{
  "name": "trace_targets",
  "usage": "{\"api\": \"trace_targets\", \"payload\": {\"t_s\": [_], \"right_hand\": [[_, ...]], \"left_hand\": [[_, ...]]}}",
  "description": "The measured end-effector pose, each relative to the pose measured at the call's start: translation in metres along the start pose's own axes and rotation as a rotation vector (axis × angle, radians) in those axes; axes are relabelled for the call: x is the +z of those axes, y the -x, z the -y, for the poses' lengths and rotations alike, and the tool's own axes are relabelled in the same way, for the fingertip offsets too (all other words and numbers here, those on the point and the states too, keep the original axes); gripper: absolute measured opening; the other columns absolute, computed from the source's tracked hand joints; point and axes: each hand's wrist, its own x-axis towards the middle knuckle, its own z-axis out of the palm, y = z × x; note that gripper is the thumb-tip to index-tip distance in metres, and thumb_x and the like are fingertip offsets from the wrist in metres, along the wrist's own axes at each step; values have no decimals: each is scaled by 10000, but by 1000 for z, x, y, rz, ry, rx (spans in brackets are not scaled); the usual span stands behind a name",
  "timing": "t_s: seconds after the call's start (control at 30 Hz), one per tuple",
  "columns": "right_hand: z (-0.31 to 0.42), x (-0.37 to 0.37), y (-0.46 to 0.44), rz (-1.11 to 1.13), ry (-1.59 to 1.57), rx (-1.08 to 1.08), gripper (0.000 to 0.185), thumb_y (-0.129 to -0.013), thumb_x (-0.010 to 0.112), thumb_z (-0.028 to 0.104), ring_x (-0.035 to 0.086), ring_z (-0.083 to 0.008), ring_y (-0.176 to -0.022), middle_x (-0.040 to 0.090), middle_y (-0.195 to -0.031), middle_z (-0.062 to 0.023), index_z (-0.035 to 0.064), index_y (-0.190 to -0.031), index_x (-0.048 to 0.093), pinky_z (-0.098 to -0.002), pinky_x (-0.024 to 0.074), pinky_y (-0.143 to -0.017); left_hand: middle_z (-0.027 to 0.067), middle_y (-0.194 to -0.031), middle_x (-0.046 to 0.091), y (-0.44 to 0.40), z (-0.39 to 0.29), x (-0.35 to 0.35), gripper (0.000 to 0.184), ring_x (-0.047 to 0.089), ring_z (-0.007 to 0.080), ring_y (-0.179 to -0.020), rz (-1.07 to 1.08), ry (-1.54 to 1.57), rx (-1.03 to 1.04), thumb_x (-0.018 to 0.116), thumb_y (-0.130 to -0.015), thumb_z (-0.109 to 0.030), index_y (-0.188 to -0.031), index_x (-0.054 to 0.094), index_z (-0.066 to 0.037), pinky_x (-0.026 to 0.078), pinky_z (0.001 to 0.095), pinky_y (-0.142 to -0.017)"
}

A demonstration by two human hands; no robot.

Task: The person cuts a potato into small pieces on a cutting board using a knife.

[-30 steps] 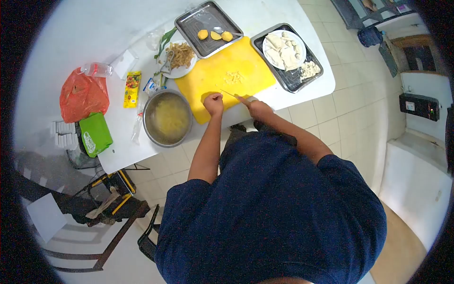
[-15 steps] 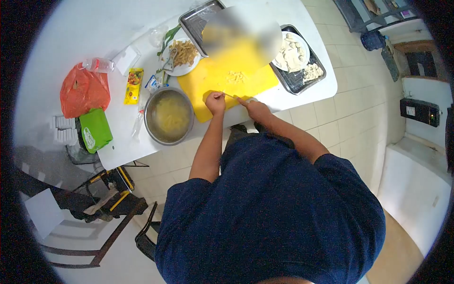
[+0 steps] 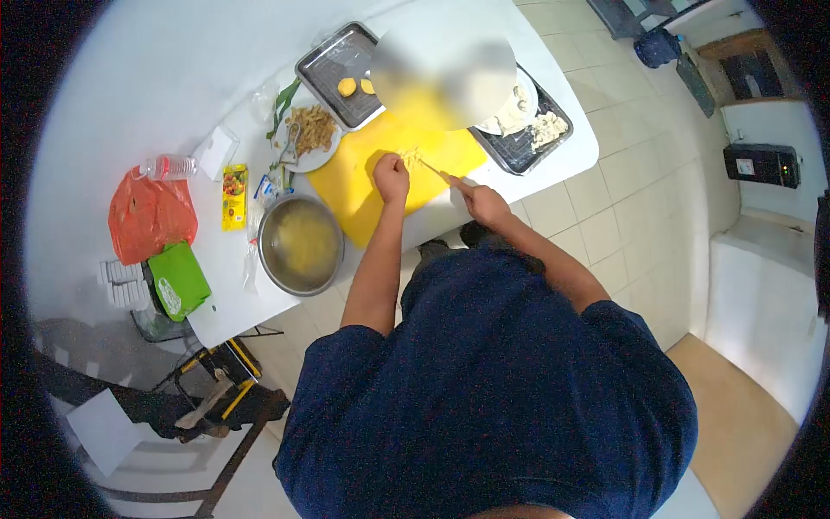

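My right hand (image 3: 486, 206) is closed round the handle of a knife (image 3: 439, 175), whose blade points up and left over a yellow cutting board (image 3: 354, 186). At the blade's tip lies a small pile of pale yellow chopped pieces (image 3: 413, 157). My left hand (image 3: 392, 177) rests on the board just left of that pile, fingers curled; whatever they may hold is hidden. To the left stands a steel bowl (image 3: 270, 259) with yellowish contents in liquid. A round blurred patch hides the far part of the board.
Beyond the board lies a metal tray (image 3: 324, 65) with yellow pieces, beside a plate (image 3: 327, 158) of brown strips. Another tray (image 3: 527, 164) on the right holds a plate and pale chunks. An orange bag (image 3: 151, 216), green packet (image 3: 179, 281), plastic bottle (image 3: 169, 167) and yellow packet (image 3: 234, 197) lie left.
The view has shifted and turned slightly. My left hand now sits right beside the chopped pieces, and the knife tip has come to them. Yellow pieces in the far tray have come into view.
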Motion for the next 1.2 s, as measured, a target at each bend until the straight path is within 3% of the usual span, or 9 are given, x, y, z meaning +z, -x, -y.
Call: {"api": "trace_targets", "payload": {"t_s": [0.07,0.2,0.37,0.43,0.5,0.7,0.73,1.0,1.2], "right_hand": [[-2,-7,7,-97,-97,47,581,-867,458,101,609,-402,-659,617,-771,-250,293,-1406,351,-494,484,-623],[-14,-13,16,-170,-157,117,506,-887,463,109,605,-420,-692,609,-790,-266,193,-1383,412,-499,471,-651],[-33,-6,31,-237,-245,110,481,-890,457,96,607,-417,-870,595,-1123,-216,175,-1365,432,-462,497,-793],[-37,-3,34,-190,-240,180,478,-891,458,97,601,-412,-915,563,-1207,-197,171,-1363,432,-448,495,-836],[-40,-2,36,-233,-239,142,472,-896,460,103,609,-411,-858,597,-1124,-208,171,-1362,436,-457,497,-791],[-27,-23,34,-242,-251,26,549,-891,460,111,608,-412,-694,636,-875,-236,220,-1416,345,-491,493,-666],[-26,-24,32,-228,-254,-10,585,-886,458,111,610,-415,-686,637,-860,-240,241,-1436,308,-503,498,-656],[5,-4,-2,81,-47,-141,618,-895,447,136,611,-368,-629,627,-774,-209,276,-1460,237,-480,499,-613],[16,25,-14,91,158,-208,545,-907,452,155,606,-369,-628,601,-714,-200,263,-1424,321,-478,489,-574]], "left_hand": [[111,-799,657,-13,-19,-3,118,630,291,-784,141,-206,326,676,-704,-39,-822,675,-48,498,386,-761],[130,-956,619,-29,-50,0,161,551,318,-987,520,-348,407,662,-706,-50,-866,680,-59,440,425,-873],[113,-1056,579,-41,-69,12,152,502,281,-1062,759,-639,412,601,-747,-42,-869,680,-87,409,434,-894],[107,-1001,595,-43,-65,22,123,523,289,-1019,690,-623,504,556,-780,-50,-833,664,-76,412,439,-868],[106,-941,607,-44,-65,33,117,553,302,-954,578,-584,574,537,-801,-57,-808,653,-59,430,447,-836],[135,-839,652,-46,-64,22,99,629,327,-768,185,28,273,567,-797,5,-872,633,15,507,376,-711],[141,-874,669,-39,-51,19,158,654,272,-811,169,116,65,620,-763,32,-918,646,16,511,327,-744],[100,-883,677,50,8,-33,193,641,177,-797,54,208,-272,711,-725,-22,-915,679,-9,516,289,-739],[147,-799,648,70,29,-37,168,619,246,-713,-110,76,-19,695,-704,-17,-868,674,13,502,323,-663]]}}
